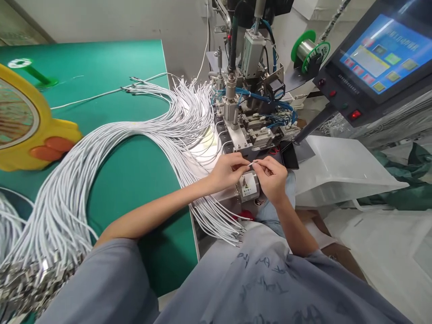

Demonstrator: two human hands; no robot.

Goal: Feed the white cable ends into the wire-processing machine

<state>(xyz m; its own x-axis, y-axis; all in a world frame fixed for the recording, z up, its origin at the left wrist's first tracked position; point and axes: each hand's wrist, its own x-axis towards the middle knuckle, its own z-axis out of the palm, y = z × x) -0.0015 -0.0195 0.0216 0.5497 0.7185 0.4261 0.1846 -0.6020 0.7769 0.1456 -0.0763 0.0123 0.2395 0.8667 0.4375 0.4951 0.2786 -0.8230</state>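
Both hands meet in front of the soldering machine (243, 117), fingertips almost touching. My left hand (229, 171) pinches a short visible stretch of white cable (250, 164). From the right, my right hand (272, 175) is closed at the end of that same cable, thumb against fingers; the tip between them is too small to make out. Under my left forearm runs a thick bundle of white cables (118, 130), its near ends hanging off the table edge by my lap. A metal cylinder with a warning label (248, 186) sits just below the hands.
The green table (131, 162) carries the bundle, metal connectors (40, 279), a yellow duck-shaped object (50, 135) and a green spool (33, 74). To the right are a touchscreen (384, 54), a wire reel (307, 49) and a white plastic bin (347, 166).
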